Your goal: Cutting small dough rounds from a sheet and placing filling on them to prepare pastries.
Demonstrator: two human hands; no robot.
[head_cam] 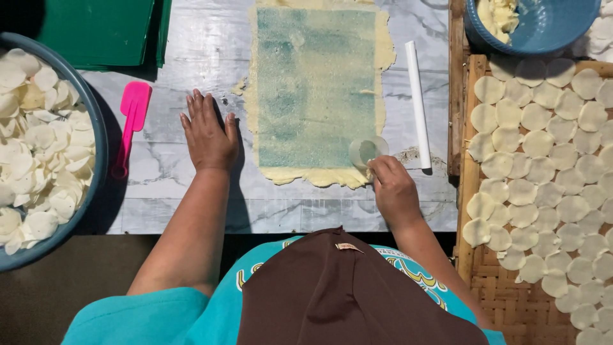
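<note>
A thin sheet of pale dough (316,89) lies rolled out over a green mat on the marble-patterned table (185,57). My right hand (391,188) grips a small clear round cup (367,151) and presses it on the sheet's near right corner. My left hand (208,134) rests flat on the table just left of the sheet, fingers spread, holding nothing.
A pink spatula (131,124) lies left of my left hand. A large blue basin (96,137) of round dough discs stands at far left. A white rolling stick (418,105) lies right of the sheet. A woven tray (504,300) holds several discs; a blue bowl (549,29) sits behind it.
</note>
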